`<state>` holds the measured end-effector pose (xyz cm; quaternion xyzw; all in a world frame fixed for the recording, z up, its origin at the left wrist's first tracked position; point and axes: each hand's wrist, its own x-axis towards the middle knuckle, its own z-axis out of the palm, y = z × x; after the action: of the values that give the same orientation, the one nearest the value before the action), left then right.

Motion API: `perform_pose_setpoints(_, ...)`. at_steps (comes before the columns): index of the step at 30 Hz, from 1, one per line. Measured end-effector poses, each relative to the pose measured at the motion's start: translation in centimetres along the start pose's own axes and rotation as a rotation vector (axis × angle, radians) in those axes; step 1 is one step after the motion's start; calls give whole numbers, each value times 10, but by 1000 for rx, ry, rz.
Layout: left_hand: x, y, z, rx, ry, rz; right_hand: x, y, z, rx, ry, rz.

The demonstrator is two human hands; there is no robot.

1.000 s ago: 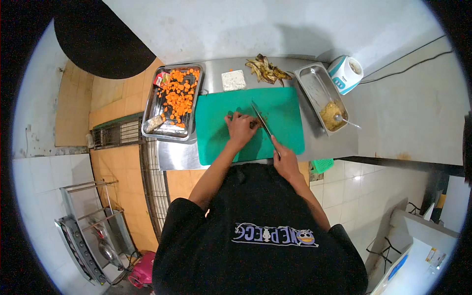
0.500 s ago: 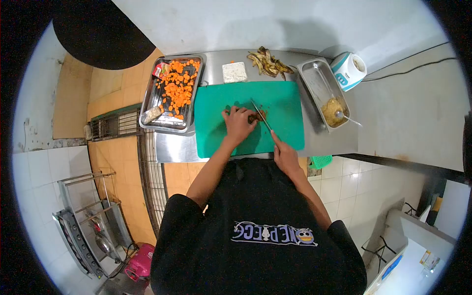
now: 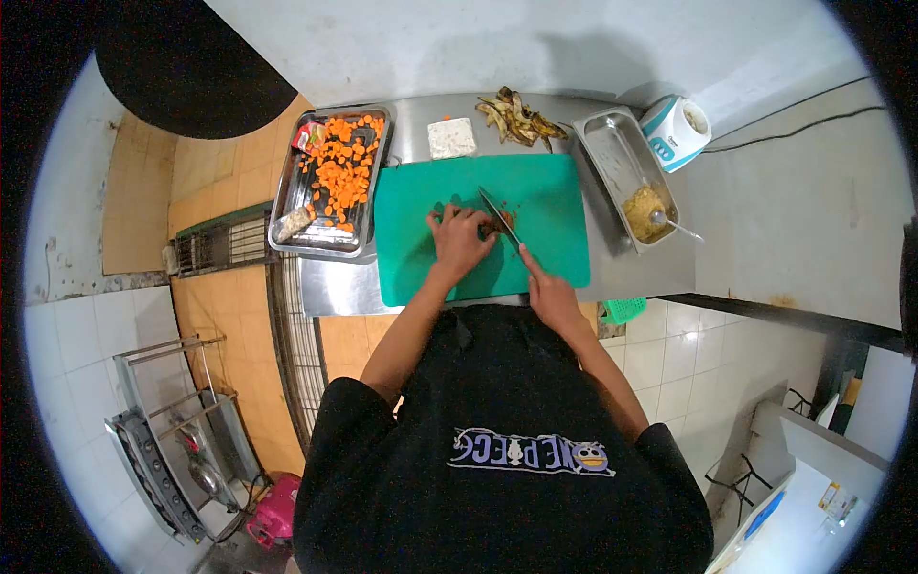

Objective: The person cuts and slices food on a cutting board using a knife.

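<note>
Head camera view, looking down: a small dark brown food piece (image 3: pixel 491 227) is held on a green cutting board (image 3: pixel 557 196) by the left hand (image 3: pixel 461 239), whose fingers are curled close together on it, apparently so that it is steadied. By the right hand (image 3: pixel 552 287), a knife (image 3: pixel 501 216) is gripped at the handle, fingers wrapped tightly round. Its blade is angled away from the body, just beside the food, probably so that the left fingertips are kept clear; whether the board is touched by the edge cannot be told. Brown crumbs are scattered near the blade. Beyond the board, a pale block (image 3: pixel 451 139) and browned peelings (image 3: pixel 517 121) are set, likely to leave the cutting space free. Orange carrot pieces (image 3: pixel 340 179) are spread in a metal tray (image 3: pixel 320 252) at left; yellowish mash (image 3: pixel 644 212) and a spoon (image 3: pixel 681 230) are kept in a steel pan (image 3: pixel 617 148) at right.
</note>
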<state>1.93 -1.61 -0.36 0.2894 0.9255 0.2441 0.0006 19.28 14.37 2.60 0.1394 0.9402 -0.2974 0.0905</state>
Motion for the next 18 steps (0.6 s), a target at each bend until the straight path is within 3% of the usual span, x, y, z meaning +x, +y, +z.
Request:
perform_pose_setpoints(7,8,0,3,37,-60,3,6,0,-4,-47,69,-35)
perform_pose_setpoints(14,6,1,9,5,-28,18,3,-3,-7,-30,-23,43)
perform_pose_setpoints(16,9,-1,13,9,-9,30,5,0,-11,22,104,-84)
perform_pose_setpoints(18,9,-1,15,17,-16,12,4,0,-12,29,110,-61)
